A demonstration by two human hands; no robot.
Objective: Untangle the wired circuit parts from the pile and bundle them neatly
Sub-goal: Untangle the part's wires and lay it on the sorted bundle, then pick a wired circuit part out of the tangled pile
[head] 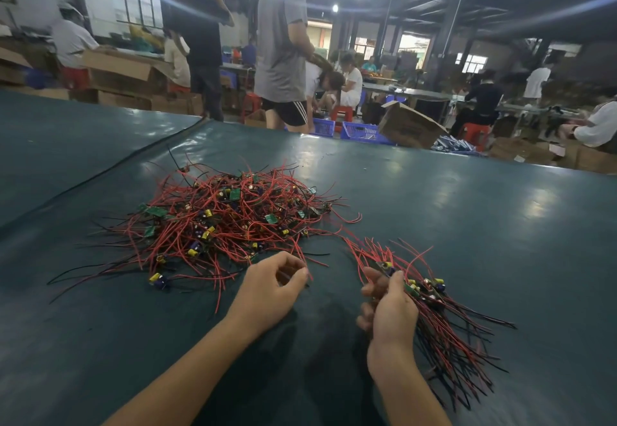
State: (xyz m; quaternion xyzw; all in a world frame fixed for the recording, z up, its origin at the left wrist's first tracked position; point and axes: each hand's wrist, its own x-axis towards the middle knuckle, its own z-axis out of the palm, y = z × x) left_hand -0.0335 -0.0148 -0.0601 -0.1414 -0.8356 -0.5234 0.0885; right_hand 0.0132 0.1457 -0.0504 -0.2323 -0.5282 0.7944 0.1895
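Dark green counter (pixel 467 225), busy workshop behind it: pile ahead of you, bundle in your right hand.
Tangled pile (pixel 227 222) of red and black wires, small green boards and yellow capacitors sits centre-left on the counter. Your left hand (pixel 272 287) is at its near edge, fingers (pixel 293 260) curled, pinching a red wire (pixel 297 248). Your right hand (pixel 390 312) grips the bundle (pixel 434 308), fingers wrapped round it at the boards; wire ends fan out above and below the fist. Cardboard boxes (pixel 409 128) and blue crates (pixel 360 131) sit past the far edge.

Dark green table cover (pixel 434 208); tipped cardboard box (pixel 409 125) beyond, blue crates (pixel 360 131), red stool (pixel 342 113), person in grey shirt (pixel 280 41).
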